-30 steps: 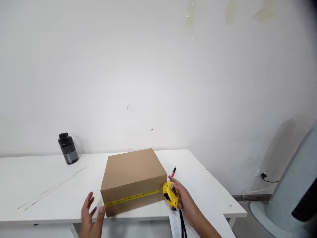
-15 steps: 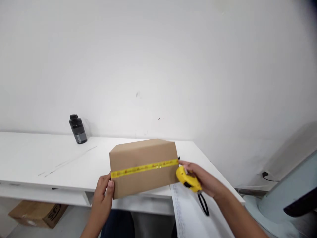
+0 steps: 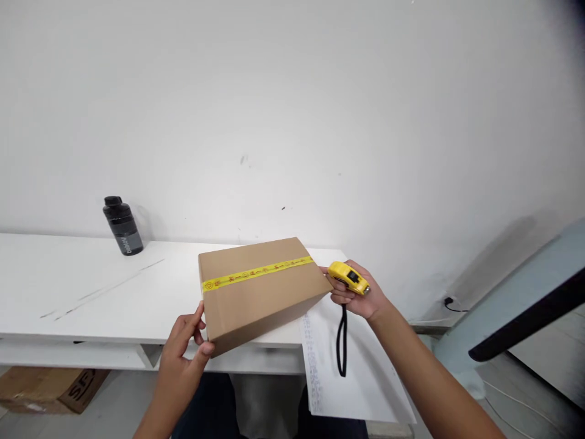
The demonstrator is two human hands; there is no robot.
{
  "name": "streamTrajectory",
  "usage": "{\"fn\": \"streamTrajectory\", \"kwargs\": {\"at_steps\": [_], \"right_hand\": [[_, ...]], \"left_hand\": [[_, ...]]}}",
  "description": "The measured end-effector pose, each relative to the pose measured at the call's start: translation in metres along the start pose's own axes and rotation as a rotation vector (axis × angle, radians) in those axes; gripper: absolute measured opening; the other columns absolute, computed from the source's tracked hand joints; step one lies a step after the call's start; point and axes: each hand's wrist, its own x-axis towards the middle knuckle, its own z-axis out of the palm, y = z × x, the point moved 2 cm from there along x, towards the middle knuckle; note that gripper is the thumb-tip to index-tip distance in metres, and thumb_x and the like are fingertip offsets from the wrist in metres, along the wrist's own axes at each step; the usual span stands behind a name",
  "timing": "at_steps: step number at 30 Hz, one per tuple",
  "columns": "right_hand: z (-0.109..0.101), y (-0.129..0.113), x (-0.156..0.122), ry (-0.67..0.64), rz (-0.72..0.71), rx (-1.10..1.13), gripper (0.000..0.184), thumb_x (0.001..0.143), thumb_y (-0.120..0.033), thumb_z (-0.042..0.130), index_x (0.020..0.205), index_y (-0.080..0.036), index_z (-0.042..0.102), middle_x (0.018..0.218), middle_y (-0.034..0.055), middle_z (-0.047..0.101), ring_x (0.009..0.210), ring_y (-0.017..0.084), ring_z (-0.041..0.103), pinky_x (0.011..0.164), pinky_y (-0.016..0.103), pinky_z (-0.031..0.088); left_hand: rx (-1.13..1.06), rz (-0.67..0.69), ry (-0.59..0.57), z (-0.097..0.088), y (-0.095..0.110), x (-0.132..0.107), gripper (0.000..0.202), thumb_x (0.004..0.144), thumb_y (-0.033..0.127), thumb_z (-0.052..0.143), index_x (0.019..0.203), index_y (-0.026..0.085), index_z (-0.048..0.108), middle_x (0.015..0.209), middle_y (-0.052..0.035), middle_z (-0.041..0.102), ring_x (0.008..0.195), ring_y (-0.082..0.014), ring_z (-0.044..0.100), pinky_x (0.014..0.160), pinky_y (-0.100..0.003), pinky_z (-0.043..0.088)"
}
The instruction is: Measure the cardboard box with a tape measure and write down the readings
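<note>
A brown cardboard box [image 3: 260, 299], with a strip of yellow printed packing tape [image 3: 258, 272] across its top, is tilted at the front of the desk. My left hand [image 3: 183, 347] grips its left end, thumb at the near lower corner and fingertips along the side. Closed round a yellow tape measure [image 3: 348, 277] is my right hand [image 3: 365, 292], at the box's right end, with a fingertip at its edge. No blade shows extended. A black wrist strap [image 3: 341, 341] hangs from the tape measure.
Printed paper sheets [image 3: 361, 384] lie at the desk's right front, overhanging the edge. On the white desk [image 3: 82, 268] a dark bottle [image 3: 123, 227] stands at the back left. Another carton [image 3: 50, 390] sits below left. At right is a pale blue upright object [image 3: 507, 305].
The box has tipped so that its taped top faces up more. My right hand has turned and risen with the tape measure. The view has shifted slightly right and down.
</note>
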Motion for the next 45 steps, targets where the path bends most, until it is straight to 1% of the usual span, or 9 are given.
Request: {"fn": "streamTrajectory", "kwargs": {"at_steps": [8, 12, 15, 19, 24, 31, 34, 38, 45], "right_hand": [[0.027, 0.002, 0.027, 0.125, -0.203, 0.072, 0.032, 0.076, -0.032, 0.057, 0.093, -0.009, 0.072, 0.050, -0.0018, 0.053, 0.035, 0.006, 0.025, 0.035, 0.019, 0.026], [0.032, 0.001, 0.035, 0.212, -0.318, 0.041, 0.018, 0.080, -0.034, 0.061, 0.077, -0.017, 0.064, 0.050, -0.0040, 0.052, 0.035, 0.005, 0.026, 0.035, 0.018, 0.024], [0.038, 0.003, 0.025, 0.296, -0.449, 0.016, 0.029, 0.080, -0.040, 0.073, 0.068, -0.020, 0.056, 0.050, -0.0072, 0.048, 0.038, 0.004, 0.031, 0.037, 0.018, 0.025], [0.060, 0.020, -0.004, 0.419, -0.657, -0.157, 0.038, 0.084, -0.054, 0.074, 0.075, -0.019, 0.063, 0.049, -0.0072, 0.047, 0.044, 0.007, 0.041, 0.043, 0.019, 0.036], [0.103, 0.063, -0.029, 0.372, -0.690, -0.230, 0.046, 0.085, -0.056, 0.073, 0.115, -0.022, 0.065, 0.083, -0.0020, 0.066, 0.044, 0.004, 0.047, 0.041, 0.020, 0.041], [0.130, 0.083, -0.051, 0.234, -0.671, -0.148, 0.052, 0.080, -0.042, 0.082, 0.116, -0.030, 0.046, 0.094, -0.0042, 0.065, 0.046, 0.006, 0.057, 0.039, 0.018, 0.046], [0.127, 0.077, -0.057, 0.276, -0.728, -0.167, 0.053, 0.077, -0.036, 0.083, 0.113, -0.031, 0.043, 0.090, -0.0061, 0.064, 0.052, 0.008, 0.060, 0.042, 0.018, 0.047], [0.109, 0.081, -0.067, 0.441, -0.842, -0.189, 0.051, 0.077, -0.033, 0.082, 0.112, -0.031, 0.045, 0.094, -0.0025, 0.067, 0.072, 0.014, 0.068, 0.057, 0.023, 0.056], [0.089, 0.126, -0.090, 0.593, -1.032, -0.552, 0.043, 0.084, -0.022, 0.077, 0.123, -0.025, 0.059, 0.113, 0.0087, 0.068, 0.099, 0.023, 0.070, 0.082, 0.036, 0.061]], "left_hand": [[0.079, -0.189, 0.073, 0.014, -0.012, -0.001, 0.062, 0.087, 0.074, 0.049, 0.112, 0.022, 0.071, 0.098, -0.0057, 0.063, 0.090, -0.0231, 0.062, 0.081, -0.037, 0.054], [0.087, -0.232, 0.029, 0.018, -0.011, -0.001, 0.070, 0.085, 0.073, 0.051, 0.134, 0.023, 0.060, 0.105, -0.0064, 0.063, 0.087, -0.0226, 0.063, 0.077, -0.039, 0.056], [0.107, -0.224, 0.061, 0.016, -0.007, -0.004, 0.076, 0.086, 0.070, 0.055, 0.147, 0.026, 0.046, 0.112, -0.0073, 0.061, 0.084, -0.0221, 0.063, 0.064, -0.036, 0.055], [0.280, 0.114, 0.173, 0.011, 0.025, -0.002, 0.062, 0.091, 0.053, 0.061, 0.146, 0.029, 0.046, 0.117, -0.0095, 0.060, 0.093, -0.0252, 0.063, 0.073, -0.039, 0.057], [0.447, 0.708, 0.048, 0.032, 0.097, 0.014, 0.059, 0.089, 0.038, 0.071, 0.143, 0.027, 0.049, 0.126, -0.0123, 0.068, 0.114, -0.0288, 0.066, 0.103, -0.045, 0.047], [0.426, 0.975, -0.103, 0.036, 0.130, 0.047, 0.040, 0.097, 0.014, 0.051, 0.134, 0.026, 0.057, 0.126, -0.0067, 0.074, 0.099, -0.0153, 0.074, 0.112, -0.041, 0.042], [0.470, 0.867, -0.269, 0.030, 0.115, 0.076, 0.031, 0.099, 0.022, 0.044, 0.117, 0.030, 0.069, 0.115, -0.0004, 0.078, 0.092, -0.0144, 0.074, 0.120, -0.047, 0.033], [0.467, 0.585, -0.228, 0.014, 0.080, 0.133, 0.028, 0.097, 0.033, 0.047, 0.106, 0.027, 0.073, 0.105, -0.0020, 0.079, 0.095, -0.0191, 0.073, 0.119, -0.052, 0.031], [0.166, 0.052, -0.355, -0.010, 0.022, 0.201, 0.032, 0.081, 0.054, 0.068, 0.096, 0.027, 0.078, 0.118, -0.0047, 0.074, 0.117, -0.0251, 0.063, 0.104, -0.035, 0.047]]}}
